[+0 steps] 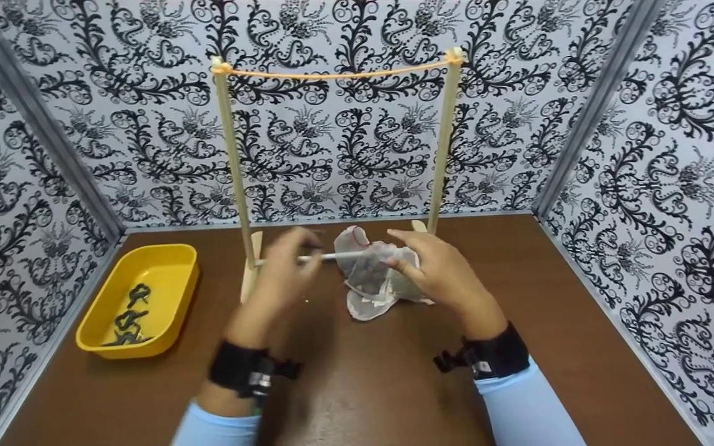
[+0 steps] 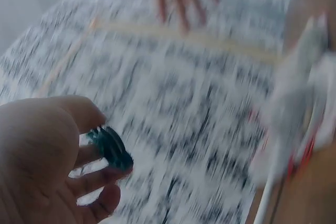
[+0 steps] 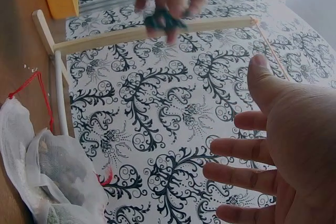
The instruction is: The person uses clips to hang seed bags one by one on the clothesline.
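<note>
Across your worktop (image 1: 357,390), the wooden frame (image 1: 444,148) stands at twelve o'clock, the yellow tray (image 1: 163,275) at nine. White mesh bags (image 1: 360,272) sit between its posts — your right hand (image 1: 444,269), fingers spread, near their three o'clock; your left hand (image 1: 279,272), at nine, pinches a dark-green clip (image 2: 111,148).

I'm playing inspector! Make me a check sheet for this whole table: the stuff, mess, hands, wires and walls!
Surface: brown table.
Job's things: orange cord strung between two wooden posts; yellow tray with dark clips; pale mesh bags with red string.
Clutter: a few pale specks.
Grippers: left hand holds a dark green clip; right hand has fingers spread, holding nothing.
Cables: nothing seen.
Surroundings: black-and-white patterned walls.
</note>
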Tool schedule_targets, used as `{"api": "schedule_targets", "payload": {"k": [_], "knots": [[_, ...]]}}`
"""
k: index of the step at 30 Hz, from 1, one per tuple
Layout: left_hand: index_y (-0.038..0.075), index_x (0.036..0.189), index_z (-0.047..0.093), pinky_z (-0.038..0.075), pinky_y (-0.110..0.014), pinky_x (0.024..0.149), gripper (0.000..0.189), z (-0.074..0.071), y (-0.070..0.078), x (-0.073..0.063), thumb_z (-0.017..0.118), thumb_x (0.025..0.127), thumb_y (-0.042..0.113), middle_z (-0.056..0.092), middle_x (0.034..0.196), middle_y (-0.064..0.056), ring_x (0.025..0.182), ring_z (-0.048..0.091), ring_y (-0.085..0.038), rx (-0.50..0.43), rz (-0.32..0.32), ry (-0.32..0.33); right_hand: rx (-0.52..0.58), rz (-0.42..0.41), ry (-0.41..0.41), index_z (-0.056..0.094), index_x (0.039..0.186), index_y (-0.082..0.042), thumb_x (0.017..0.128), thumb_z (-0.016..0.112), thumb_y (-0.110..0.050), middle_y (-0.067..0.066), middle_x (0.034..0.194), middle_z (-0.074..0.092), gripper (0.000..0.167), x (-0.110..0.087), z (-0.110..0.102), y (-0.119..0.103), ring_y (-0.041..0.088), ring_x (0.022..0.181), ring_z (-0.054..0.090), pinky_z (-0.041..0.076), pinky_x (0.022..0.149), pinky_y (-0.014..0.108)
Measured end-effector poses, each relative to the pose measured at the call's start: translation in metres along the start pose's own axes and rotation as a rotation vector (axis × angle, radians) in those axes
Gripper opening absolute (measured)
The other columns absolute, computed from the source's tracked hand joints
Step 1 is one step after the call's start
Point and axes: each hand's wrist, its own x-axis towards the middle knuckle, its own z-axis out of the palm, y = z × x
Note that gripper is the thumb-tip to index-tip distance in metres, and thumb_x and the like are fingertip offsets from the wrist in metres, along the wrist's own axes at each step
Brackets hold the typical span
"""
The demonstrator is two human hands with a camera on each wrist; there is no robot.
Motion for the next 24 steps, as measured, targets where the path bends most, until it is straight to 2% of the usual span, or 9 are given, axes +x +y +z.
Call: {"api": "schedule_targets", "payload": {"k": [4,6,9,14,20,24], "knots": [[0.006,0.137,0.063,0.063,-0.054,0.113,0.032,0.040,0.021,0.006,0.073,0.106,0.005,0.074,0.142,-0.021,0.130,0.073,-0.037,-0.090,-0.015,-0.142,0.026,-0.021,0.000,0.064,0.160,-0.009,0.104,0.079,-0.047,0.013,0.146,0.078,0.069,0.000,-0.001,0.000,0.039,0.134,0.075,0.061,0.114,0.061],[0.005,0.144,0.061,0.064,-0.054,0.113,0.039,0.055,0.028,0.008,0.073,0.107,0.005,0.072,0.148,-0.023,0.133,0.073,-0.040,-0.103,0.006,-0.179,0.035,-0.031,-0.010,0.063,0.161,-0.008,0.102,0.081,-0.046,0.011,0.140,0.081,0.072,-0.001,-0.001,0.002,0.036,0.122,0.079,0.064,0.109,0.059],[0.004,0.151,0.059,0.061,-0.053,0.118,0.045,0.071,0.035,0.011,0.072,0.108,0.006,0.071,0.152,-0.022,0.139,0.071,-0.040,-0.091,0.058,-0.218,0.040,-0.043,-0.015,0.063,0.160,-0.007,0.100,0.085,-0.045,0.011,0.135,0.082,0.075,-0.003,-0.003,0.006,0.035,0.116,0.080,0.066,0.105,0.056],[0.001,0.159,0.052,0.051,-0.054,0.129,0.055,0.076,0.036,0.005,0.072,0.108,0.006,0.069,0.157,-0.021,0.147,0.066,-0.039,-0.052,0.116,-0.264,0.060,-0.090,-0.003,0.070,0.154,-0.009,0.096,0.090,-0.042,0.012,0.138,0.082,0.070,-0.003,0.001,0.004,0.032,0.113,0.080,0.066,0.103,0.052],[0.002,0.161,0.049,0.054,-0.055,0.125,0.058,0.074,0.036,0.001,0.072,0.108,0.006,0.069,0.157,-0.020,0.146,0.067,-0.040,-0.044,0.138,-0.264,0.098,-0.179,0.026,0.076,0.145,-0.009,0.093,0.094,-0.037,0.010,0.135,0.083,0.061,-0.002,0.005,0.004,0.028,0.120,0.081,0.067,0.107,0.047],[0.002,0.163,0.048,0.055,-0.053,0.125,0.059,0.071,0.038,-0.001,0.072,0.108,0.007,0.069,0.158,-0.018,0.146,0.067,-0.040,-0.033,0.146,-0.246,0.108,-0.200,0.036,0.077,0.142,-0.009,0.092,0.095,-0.033,0.008,0.126,0.085,0.058,-0.001,0.006,0.003,0.026,0.112,0.081,0.068,0.101,0.044]]}}
